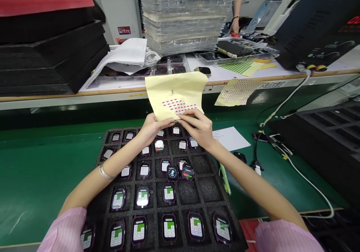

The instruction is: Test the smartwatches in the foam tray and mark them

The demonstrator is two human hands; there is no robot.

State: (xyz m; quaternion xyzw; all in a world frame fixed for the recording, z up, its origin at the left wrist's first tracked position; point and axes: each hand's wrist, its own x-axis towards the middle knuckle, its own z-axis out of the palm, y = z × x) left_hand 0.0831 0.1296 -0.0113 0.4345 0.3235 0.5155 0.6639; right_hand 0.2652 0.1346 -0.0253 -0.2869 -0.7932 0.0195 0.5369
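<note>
Yellow sticker sheet (176, 90) — held upright

Pale yellow backing paper, slightly curled (rows of small red stickers near its lower edge), pinched at the bottom above the tray.

A pale yellow sheet (176, 92) carries rows of red stickers (177, 105) above a black foam tray (206, 186) on green matting (42, 169).

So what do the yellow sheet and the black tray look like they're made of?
The yellow sheet looks like thin matte paper: it curls and creases where the left hand and right hand pinch it. The black tray seems to be soft foam, with a dull, grainy surface and cut square pockets.
</note>
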